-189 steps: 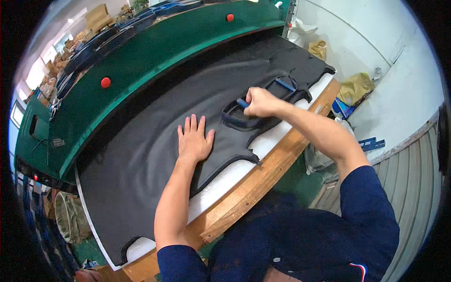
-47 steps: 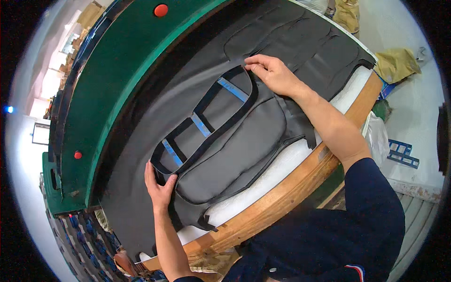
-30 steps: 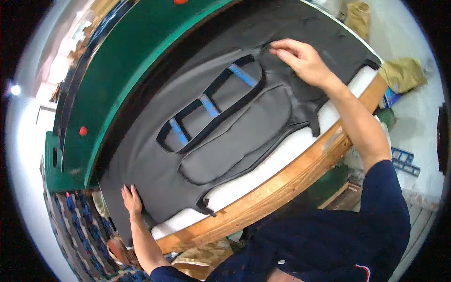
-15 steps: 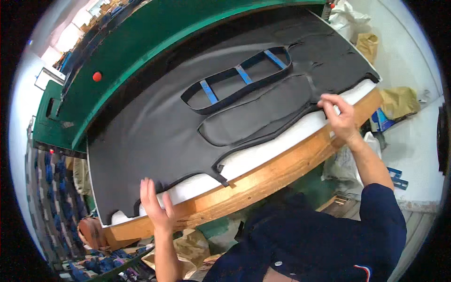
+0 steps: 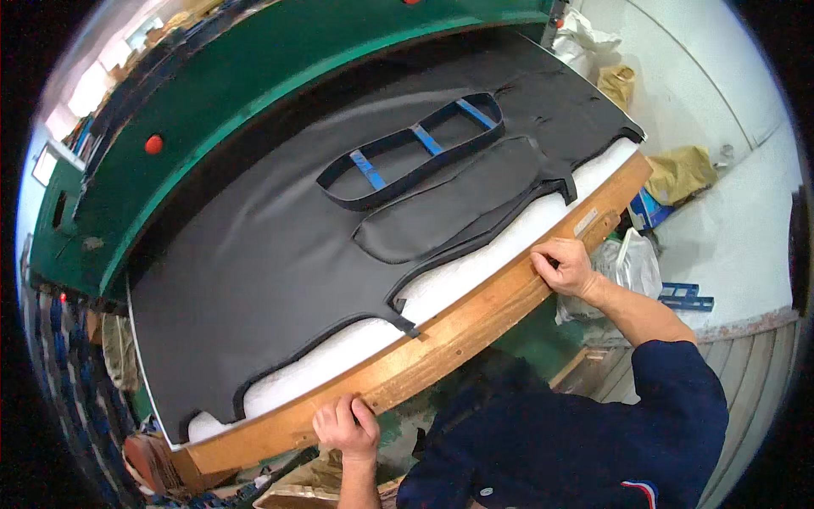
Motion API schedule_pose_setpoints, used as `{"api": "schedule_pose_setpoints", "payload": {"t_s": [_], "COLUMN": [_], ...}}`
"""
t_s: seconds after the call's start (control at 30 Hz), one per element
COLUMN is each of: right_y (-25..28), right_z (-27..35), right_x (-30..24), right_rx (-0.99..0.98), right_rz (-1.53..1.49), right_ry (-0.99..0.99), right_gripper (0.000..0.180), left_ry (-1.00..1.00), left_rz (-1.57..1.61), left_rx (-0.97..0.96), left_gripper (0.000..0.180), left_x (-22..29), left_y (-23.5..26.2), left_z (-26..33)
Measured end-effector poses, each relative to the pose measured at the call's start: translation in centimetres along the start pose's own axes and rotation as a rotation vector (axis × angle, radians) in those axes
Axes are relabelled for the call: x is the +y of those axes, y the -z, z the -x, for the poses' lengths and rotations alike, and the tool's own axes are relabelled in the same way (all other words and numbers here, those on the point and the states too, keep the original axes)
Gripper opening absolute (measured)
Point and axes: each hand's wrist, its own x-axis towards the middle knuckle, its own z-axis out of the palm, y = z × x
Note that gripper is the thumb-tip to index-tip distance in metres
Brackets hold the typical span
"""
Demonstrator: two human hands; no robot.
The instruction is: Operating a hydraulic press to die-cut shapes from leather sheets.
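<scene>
My left hand (image 5: pixel 346 427) is closed over the front wooden rail (image 5: pixel 500 310) near its left part. Farther right along the same rail, my right hand (image 5: pixel 564 267) also grips it with curled fingers. Behind the rail lies a white board (image 5: pixel 309 369) under a black leather-like sheet (image 5: pixel 254 246) whose front edge is cut out in curves. On the sheet rests a long pointed cutting die (image 5: pixel 360 204) with a thin dark rim and blue crossbars. Just in front of the die, an outline of similar shape (image 5: pixel 458 199) is cut into the sheet.
A green machine beam (image 5: pixel 199 153) with a red button (image 5: pixel 153 144) arches over the sheet's far side. At the right are a crumpled tan bag (image 5: pixel 678 174), a clear plastic bag (image 5: pixel 636 263) and a blue metal piece (image 5: pixel 687 297). Dark patterned stacks (image 5: pixel 64 365) stand at the left.
Both hands have come off the sheet's front edge and closed on the wooden rail. The left moved right and down, the right moved left and down. The view has shifted slightly.
</scene>
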Motion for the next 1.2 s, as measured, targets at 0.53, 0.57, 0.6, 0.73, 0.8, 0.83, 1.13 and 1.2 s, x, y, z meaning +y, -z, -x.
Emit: {"api": "schedule_pose_setpoints", "payload": {"t_s": [0.53, 0.57, 0.6, 0.73, 0.8, 0.83, 1.13, 1.2], "right_y": [-0.1, -0.1, -0.1, -0.1, -0.3, -0.4, -0.7, -0.9], "right_z": [-0.8, -0.7, -0.6, 0.1, 0.5, 0.6, 0.2, -0.1], "right_x": [0.3, 0.4, 0.5, 0.2, 0.4, 0.5, 1.3, 2.0], "right_rx": [-0.042, -0.039, -0.035, -0.007, 0.009, 0.023, 0.119, 0.109], "right_rz": [0.017, 0.008, 0.019, 0.006, -0.018, -0.03, -0.073, -0.072], "right_ry": [0.061, 0.054, 0.072, 0.032, 0.03, 0.016, 0.08, 0.063], "right_gripper": [0.009, 0.009, 0.009, 0.01, 0.011, 0.012, 0.014, 0.015], "left_ry": [-0.062, -0.057, -0.048, -0.057, -0.074, -0.068, -0.1, -0.097], "left_rz": [-0.068, -0.079, -0.075, -0.074, -0.095, -0.104, -0.17, -0.176], "left_rx": [0.07, 0.079, 0.075, 0.118, 0.156, 0.166, 0.295, 0.319], "left_gripper": [0.016, 0.016, 0.016, 0.016, 0.015, 0.016, 0.013, 0.013], "left_x": [-0.1, -0.2, -0.2, 0.4, 0.3, 0.1, 0.3, 0.3], "left_y": [-1.2, -1.4, -1.4, -1.4, -1.6, -1.8, -2.3, -2.8], "left_z": [0.1, 0.2, 0.6, 0.4, 0.7, 0.8, 0.6, 0.3]}}
